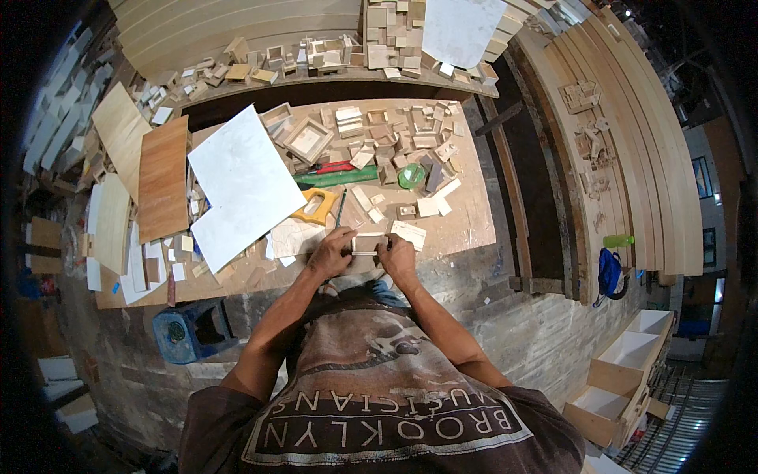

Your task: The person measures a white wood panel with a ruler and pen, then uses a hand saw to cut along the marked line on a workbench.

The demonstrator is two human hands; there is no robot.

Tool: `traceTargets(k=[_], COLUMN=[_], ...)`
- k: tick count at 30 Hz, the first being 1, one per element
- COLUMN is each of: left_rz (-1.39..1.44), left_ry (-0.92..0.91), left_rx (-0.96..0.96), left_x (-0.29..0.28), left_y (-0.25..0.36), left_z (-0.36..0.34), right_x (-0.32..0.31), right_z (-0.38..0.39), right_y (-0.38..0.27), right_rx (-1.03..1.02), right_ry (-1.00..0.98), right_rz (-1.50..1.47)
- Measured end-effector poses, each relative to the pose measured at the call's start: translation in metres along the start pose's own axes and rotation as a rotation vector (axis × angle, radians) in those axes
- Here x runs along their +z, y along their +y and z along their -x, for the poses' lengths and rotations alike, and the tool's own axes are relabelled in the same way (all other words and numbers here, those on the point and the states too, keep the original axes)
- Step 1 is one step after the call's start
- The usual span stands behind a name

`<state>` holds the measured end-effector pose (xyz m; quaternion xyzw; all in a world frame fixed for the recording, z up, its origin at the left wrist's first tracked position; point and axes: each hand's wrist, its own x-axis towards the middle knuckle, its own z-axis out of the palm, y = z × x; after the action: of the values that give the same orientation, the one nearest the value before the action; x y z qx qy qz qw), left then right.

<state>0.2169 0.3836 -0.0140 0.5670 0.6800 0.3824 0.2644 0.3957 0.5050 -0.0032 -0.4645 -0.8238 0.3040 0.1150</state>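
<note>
Pinching small wooden frame (365,253) at opposite ends: left hand (331,251), right hand (397,257), fingers curled.

There are two hands (330,253), one yellow handle (316,193) and wooden pieces (429,207) too many to count at the bench (470,225), one blue stool (175,332) left, one blue bag (609,272) right.

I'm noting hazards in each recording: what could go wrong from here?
1. The small wooden piece, held in the fingers of the left hand and right hand, is close to the worktable's near edge, so a slip might drop it.
2. The yellow-handled saw lies just beyond the left hand; a careless reach might catch it.
3. The thin dark pencil-like stick beside it might get knocked away.
</note>
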Motion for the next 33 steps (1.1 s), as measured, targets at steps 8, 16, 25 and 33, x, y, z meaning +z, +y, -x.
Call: traceTargets(k=[8,16,25,33], left_rz=[0.032,0.031,0.003,0.018], left_ry=[-0.005,0.027,0.017,0.004], left_rx=[-0.008,-0.011,-0.040,-0.026], left_x=[0.002,0.007,0.006,0.005], left_y=[-0.005,-0.008,-0.003,-0.003], left_z=[0.000,0.001,0.002,0.001], right_x=[0.005,0.009,-0.013,-0.041], right_z=[-0.009,-0.015,-0.017,-0.009], right_y=[-0.010,-0.013,-0.008,0.018], right_rx=[0.025,0.024,0.072,-0.364], right_ry=[0.008,-0.026,-0.076,-0.249], right_rz=[0.196,0.145,0.018,-0.232])
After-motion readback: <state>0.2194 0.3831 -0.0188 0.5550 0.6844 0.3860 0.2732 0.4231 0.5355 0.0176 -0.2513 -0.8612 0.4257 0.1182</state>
